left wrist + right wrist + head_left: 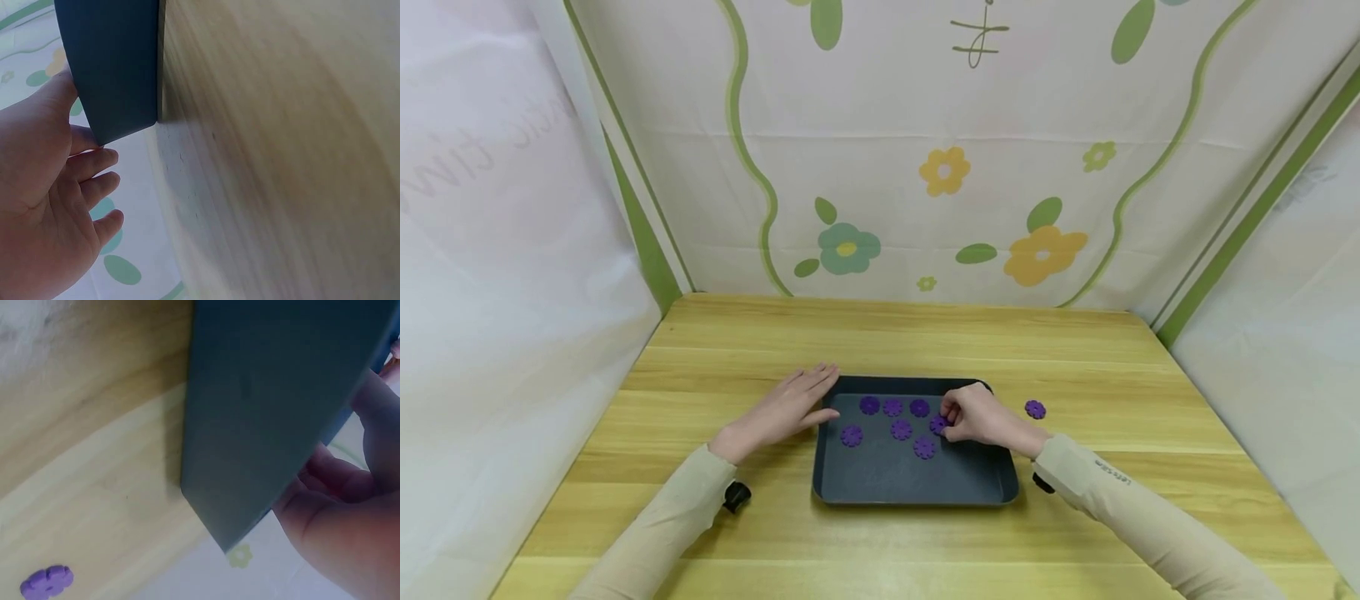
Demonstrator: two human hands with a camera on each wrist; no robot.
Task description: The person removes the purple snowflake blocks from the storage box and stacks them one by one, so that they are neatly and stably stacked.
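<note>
A dark grey tray [895,487] lies on the table with several purple notched plastic discs [852,436] flat inside it. My left hand [786,410] rests on the tray's left rim near the far corner, fingers extended. In the left wrist view its thumb and index finger touch the tray wall [112,62]. Reaching over the right side, my right hand [988,417] pinches a purple notched disc [937,425] between thumb and fingers, low over the tray floor. That disc is partly covered by the fingertips and is hidden behind the wall [262,412] in the right wrist view.
One more purple disc [1035,409] lies on the wooden table [925,550] to the right of the tray. White cloth with printed flowers [944,172] hangs behind the table, and more white cloth flanks both sides.
</note>
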